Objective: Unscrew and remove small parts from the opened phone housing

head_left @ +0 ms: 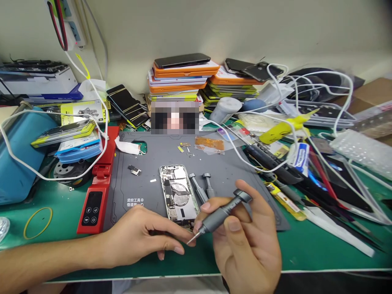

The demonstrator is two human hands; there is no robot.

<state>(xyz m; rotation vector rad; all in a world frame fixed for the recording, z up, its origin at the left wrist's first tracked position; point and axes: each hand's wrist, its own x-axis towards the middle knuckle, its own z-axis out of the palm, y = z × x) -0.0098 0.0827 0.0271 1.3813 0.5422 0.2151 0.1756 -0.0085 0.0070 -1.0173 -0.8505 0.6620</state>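
My right hand (248, 245) is closed round a dark grey precision screwdriver (219, 216), tilted with its thin bit pointing down to the left. The bit's tip meets or nearly meets the index fingertip of my left hand (131, 234). That hand has its thumb and index finger apart, and nothing shows between them. Behind both hands lies an opened smartphone (180, 196) with its inner parts bare. My fingers cover its lower end. Two more screwdrivers (200, 190) (208, 185) lie at the phone's right side on the grey work mat (147, 151).
A red device with touch buttons (94, 208) stands along the mat's left edge. Small loose parts (134, 170) lie on the mat. Stacked orange boxes (185, 70) line the back. White cables (260, 167) and assorted tools crowd the right. A rubber band (27, 226) lies at left.
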